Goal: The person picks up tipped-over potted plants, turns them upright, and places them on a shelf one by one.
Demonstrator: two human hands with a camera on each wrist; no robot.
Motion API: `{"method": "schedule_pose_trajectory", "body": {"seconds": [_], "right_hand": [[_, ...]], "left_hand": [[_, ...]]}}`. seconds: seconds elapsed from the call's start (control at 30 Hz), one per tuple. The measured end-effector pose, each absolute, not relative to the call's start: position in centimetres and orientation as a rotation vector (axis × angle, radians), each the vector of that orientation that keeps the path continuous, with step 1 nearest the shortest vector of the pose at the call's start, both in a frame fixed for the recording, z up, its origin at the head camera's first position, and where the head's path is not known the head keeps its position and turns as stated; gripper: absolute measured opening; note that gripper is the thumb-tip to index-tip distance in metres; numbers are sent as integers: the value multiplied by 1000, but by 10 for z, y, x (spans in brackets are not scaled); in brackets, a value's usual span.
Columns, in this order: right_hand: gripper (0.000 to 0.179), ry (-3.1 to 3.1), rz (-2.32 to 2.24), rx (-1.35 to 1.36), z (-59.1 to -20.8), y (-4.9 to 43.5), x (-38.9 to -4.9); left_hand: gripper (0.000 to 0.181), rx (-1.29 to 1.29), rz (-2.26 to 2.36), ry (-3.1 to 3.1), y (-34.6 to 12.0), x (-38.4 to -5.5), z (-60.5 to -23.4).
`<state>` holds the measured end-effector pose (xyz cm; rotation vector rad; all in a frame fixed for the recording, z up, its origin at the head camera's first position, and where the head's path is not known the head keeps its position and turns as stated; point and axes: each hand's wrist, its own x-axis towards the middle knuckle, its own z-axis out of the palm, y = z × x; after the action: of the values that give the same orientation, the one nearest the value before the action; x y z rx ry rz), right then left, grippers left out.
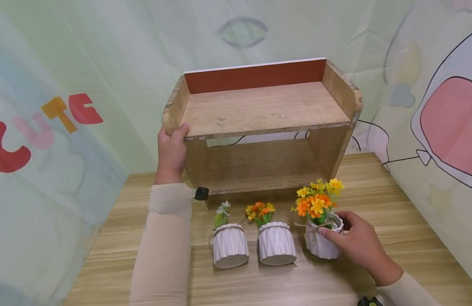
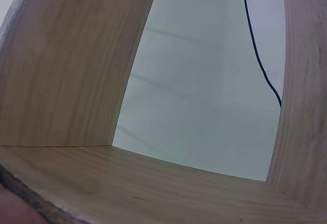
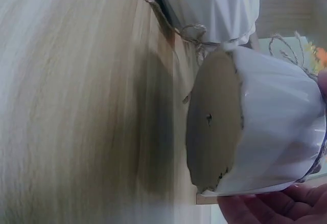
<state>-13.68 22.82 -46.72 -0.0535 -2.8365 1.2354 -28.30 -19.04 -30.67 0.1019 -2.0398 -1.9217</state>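
Note:
My left hand (image 1: pixel 171 153) grips the left side panel of a wooden two-tier shelf (image 1: pixel 266 106), its thumb on the front edge of the upper board. In my right hand (image 1: pixel 360 244) is a white ribbed flowerpot (image 1: pixel 321 244) with yellow and orange flowers (image 1: pixel 317 204) and twine round its rim. The right wrist view shows this pot's base (image 3: pixel 214 121) raised off the table, over a shadow. Left of it, a second white pot (image 1: pixel 275 244) with orange flowers and a third pot (image 1: pixel 230 246) with pale flowers lie with their bases towards me.
The shelf stands on a wood-grain table (image 1: pixel 373 191), behind the pots. Printed fabric walls (image 1: pixel 105 51) enclose the back and both sides. Through the shelf's open back, the left wrist view shows the pale fabric (image 2: pixel 204 81).

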Motion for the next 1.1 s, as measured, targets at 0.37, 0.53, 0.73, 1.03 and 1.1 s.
{"method": "schedule_pose_trajectory", "body": {"seconds": [0.37,0.53,0.73,1.03,1.1], "right_hand": [[79,-2761,1318,8,-471,228,-137],[85,-2772,1323,20,-474,228,-139],[81,-2770,1347,41,-478,229,-140],[81,-2777,1415,58,-482,231,-140],[81,-2768,1433,66,-484,232,-140]], "left_hand": [[65,90,-1938,-2020,-190,-282,-304],[64,81,-1942,-2002,-190,-282,-303],[65,87,-1949,-2007,-190,-283,-303],[64,58,-1929,-2005,-190,-284,-306],[63,46,-1926,-1998,-190,-283,-307]]}}
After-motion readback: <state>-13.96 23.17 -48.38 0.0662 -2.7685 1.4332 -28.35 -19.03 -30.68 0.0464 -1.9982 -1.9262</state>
